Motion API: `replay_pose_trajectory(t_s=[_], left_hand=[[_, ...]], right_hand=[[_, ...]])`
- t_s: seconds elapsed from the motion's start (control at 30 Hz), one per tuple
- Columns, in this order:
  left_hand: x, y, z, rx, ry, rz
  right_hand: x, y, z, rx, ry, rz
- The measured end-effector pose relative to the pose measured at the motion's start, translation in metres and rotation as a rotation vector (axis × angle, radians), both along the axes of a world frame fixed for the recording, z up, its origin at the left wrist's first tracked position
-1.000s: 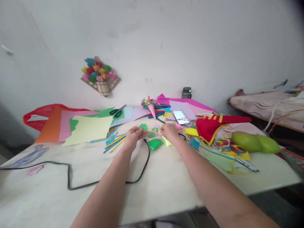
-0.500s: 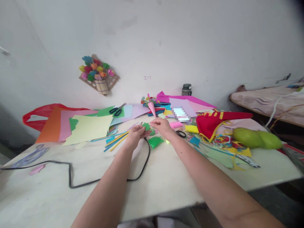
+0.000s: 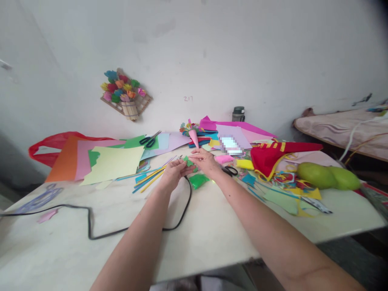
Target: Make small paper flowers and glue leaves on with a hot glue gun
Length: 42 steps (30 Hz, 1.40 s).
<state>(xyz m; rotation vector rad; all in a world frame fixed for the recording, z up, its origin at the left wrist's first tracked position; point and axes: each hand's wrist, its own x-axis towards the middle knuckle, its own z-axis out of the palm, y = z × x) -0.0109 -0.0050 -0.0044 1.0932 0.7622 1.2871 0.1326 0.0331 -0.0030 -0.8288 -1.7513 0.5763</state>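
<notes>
My left hand pinches a small green paper piece at the middle of the table. My right hand meets it from the right, thumb and fingertips pressed together at the edge of the same piece. Whether the right fingertips hold anything besides the paper is too small to make out. Just below the hands lies a shiny green packet. Yellow and blue paper sticks rest left of my left hand. Black-handled scissors lie partly behind my right wrist.
Coloured paper sheets and another pair of scissors lie back left. A pink paper cone stands behind the hands. Red cloth, green fruit and a cutter are right. A black cable crosses the front.
My right hand has shifted slightly left, its fingers now closer over the green paper piece. The left hand stays almost where it was, and more of the scissors shows beside my right wrist.
</notes>
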Motion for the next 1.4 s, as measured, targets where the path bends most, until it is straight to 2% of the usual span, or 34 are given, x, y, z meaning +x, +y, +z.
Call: replay_pose_trajectory(t_s=[0.3,0.5,0.87,1.0,1.17,1.3,1.4], left_hand=[[-0.002,0.0,-0.001,0.001,-0.019,-0.015],[-0.001,0.001,-0.002,0.005,-0.025,-0.021],[0.001,-0.002,0.003,-0.018,-0.028,0.019],[0.0,-0.001,0.001,-0.02,-0.03,0.02],[0.0,-0.001,0.001,-0.018,-0.033,0.006],[0.001,-0.002,0.002,-0.017,-0.024,0.004],[0.002,-0.003,0.002,-0.011,-0.014,0.005]], right_hand=[[0.0,-0.001,0.0,0.035,-0.079,-0.033],[-0.001,-0.003,0.002,-0.016,-0.035,-0.023],[0.0,-0.01,0.01,0.014,-0.038,-0.057],[0.002,-0.013,0.014,-0.019,-0.058,-0.013],[0.002,-0.013,0.015,-0.055,0.039,0.041],[0.001,-0.008,0.011,-0.105,0.107,-0.027],[0.001,-0.007,0.008,-0.238,0.115,-0.036]])
